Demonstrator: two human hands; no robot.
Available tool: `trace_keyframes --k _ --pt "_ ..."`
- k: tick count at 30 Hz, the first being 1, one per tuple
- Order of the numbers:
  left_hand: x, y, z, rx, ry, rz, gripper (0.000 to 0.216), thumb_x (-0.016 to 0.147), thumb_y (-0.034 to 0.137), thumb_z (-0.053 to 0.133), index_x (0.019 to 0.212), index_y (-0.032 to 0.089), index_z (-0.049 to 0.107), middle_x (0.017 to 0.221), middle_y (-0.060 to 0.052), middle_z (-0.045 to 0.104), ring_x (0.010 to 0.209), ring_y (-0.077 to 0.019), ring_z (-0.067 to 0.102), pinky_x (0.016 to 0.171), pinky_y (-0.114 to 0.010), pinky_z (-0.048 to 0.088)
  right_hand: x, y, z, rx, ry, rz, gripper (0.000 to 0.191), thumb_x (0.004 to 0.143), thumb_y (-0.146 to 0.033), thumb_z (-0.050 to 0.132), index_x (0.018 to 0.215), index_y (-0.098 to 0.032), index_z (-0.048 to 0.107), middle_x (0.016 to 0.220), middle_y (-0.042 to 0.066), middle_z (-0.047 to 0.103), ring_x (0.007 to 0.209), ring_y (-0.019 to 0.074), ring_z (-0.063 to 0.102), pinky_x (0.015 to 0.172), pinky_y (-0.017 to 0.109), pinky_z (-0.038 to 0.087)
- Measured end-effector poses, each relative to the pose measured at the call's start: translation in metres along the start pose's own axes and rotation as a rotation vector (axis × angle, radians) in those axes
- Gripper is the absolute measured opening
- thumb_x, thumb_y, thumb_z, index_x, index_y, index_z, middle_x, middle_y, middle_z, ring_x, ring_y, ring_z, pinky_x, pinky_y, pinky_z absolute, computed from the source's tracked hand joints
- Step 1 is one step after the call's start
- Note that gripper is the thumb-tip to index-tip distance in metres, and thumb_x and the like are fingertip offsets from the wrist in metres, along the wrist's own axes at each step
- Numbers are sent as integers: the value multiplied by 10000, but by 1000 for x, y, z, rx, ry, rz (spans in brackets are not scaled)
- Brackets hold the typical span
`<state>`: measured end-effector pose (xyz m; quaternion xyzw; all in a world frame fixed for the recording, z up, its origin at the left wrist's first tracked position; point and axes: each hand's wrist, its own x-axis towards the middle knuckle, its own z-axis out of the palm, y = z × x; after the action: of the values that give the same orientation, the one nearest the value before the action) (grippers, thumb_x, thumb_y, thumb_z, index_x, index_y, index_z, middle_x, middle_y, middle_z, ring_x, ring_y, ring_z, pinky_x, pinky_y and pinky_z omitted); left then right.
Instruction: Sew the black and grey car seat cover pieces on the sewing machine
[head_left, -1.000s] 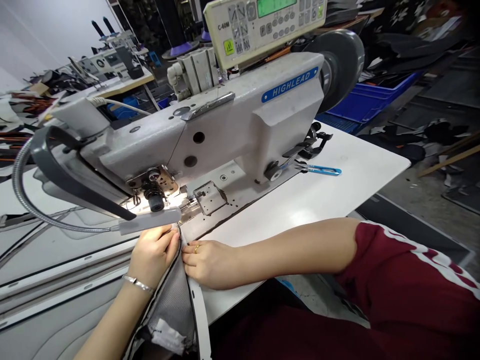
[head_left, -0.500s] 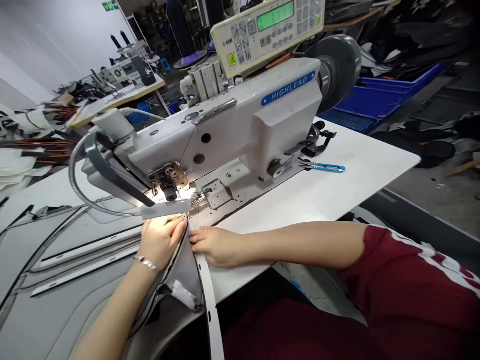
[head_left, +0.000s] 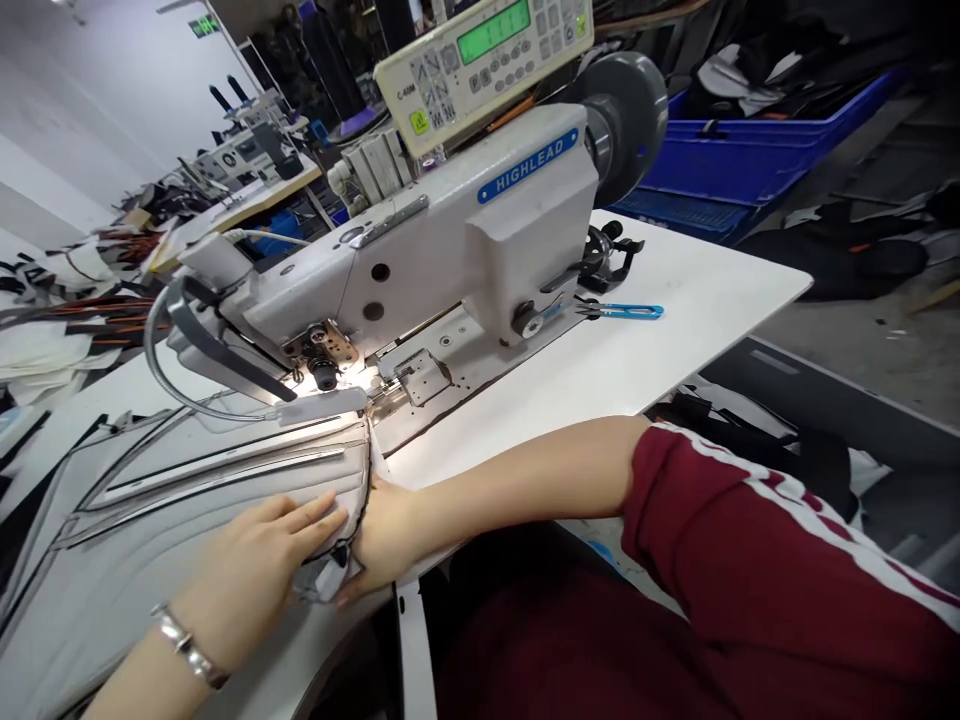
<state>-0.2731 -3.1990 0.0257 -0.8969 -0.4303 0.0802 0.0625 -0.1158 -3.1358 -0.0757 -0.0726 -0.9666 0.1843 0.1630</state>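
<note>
Grey padded fabric panel (head_left: 165, 530), spread over the left side of a white sewing table (head_left: 705, 300), with its dark-edged right border (head_left: 367, 465) just in front of the needle area of a HIGHLEAD industrial sewing machine (head_left: 442, 250). Across its upper part, pale strips (head_left: 225, 455) with dark edging, roughly parallel. Left hand (head_left: 259, 555): palm down on the panel near that border, fingers extended and slightly apart, pressing from above rather than clamped; silver bracelet (head_left: 187, 645) at the wrist. Right hand (head_left: 386, 532): at the same border, from the opposite side, partly tucked beneath the fabric; fingers mostly hidden, so cannot tell whether pinched together or apart. Between both hands, at the panel's near corner, a small white tab (head_left: 330, 578). Below the right hand, a white strip (head_left: 416, 650) with dark edging, hanging past the table edge. Over the panel's far corner, a gooseneck lamp (head_left: 322, 405), with bright light around the needle area. To the right of the machine bed, blue-handled thread snips (head_left: 634, 311) on bare tabletop. On top of the machine, a C-60M control box (head_left: 487, 60) with green display; behind the handwheel (head_left: 634, 125), a blue plastic crate (head_left: 727, 160) of dark and pale scraps.
</note>
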Motion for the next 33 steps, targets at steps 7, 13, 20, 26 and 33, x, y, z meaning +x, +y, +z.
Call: trace_keyframes --k 7,13,20,26,33 --pt "-4 18 19 -160 -71 -99 698 661 29 413 1304 248 575 1313 12 611 941 -199 631 747 -295 561 -48 -17 12 -74 62 -218 417 893 -486 563 1171 -180 618 1046 87 665 941 238 616 877 397 482" --pt "15 3 35 -420 -16 -255 324 944 371 431 1173 238 619 961 -17 738 766 -169 682 642 -247 545 -95 -17 -20 -166 150 -224 124 865 -146 488 890 -106 603 896 134 582 833 196 558 827 322 466" --pt "37 24 66 41 369 -324 271 901 259 494 1133 198 619 1245 -122 630 1194 -315 542 1027 -490 387 -76 -6 2 -262 186 -322 193 803 -81 478 635 -162 529 630 39 511 532 148 471 522 279 434" --pt "42 23 73 6 316 -361 393 889 218 458 1267 203 564 1382 -91 546 1253 -312 505 1081 -533 288 -69 -10 6 -249 290 -379 191 762 -91 510 584 -161 507 572 25 492 467 131 440 458 265 412" --pt "53 18 85 -37 340 -400 358 894 231 428 1186 173 625 1286 -94 623 1182 -310 539 1050 -525 328 -69 -6 3 -241 296 -368 200 761 -95 494 572 -159 508 564 34 489 465 131 432 455 266 410"
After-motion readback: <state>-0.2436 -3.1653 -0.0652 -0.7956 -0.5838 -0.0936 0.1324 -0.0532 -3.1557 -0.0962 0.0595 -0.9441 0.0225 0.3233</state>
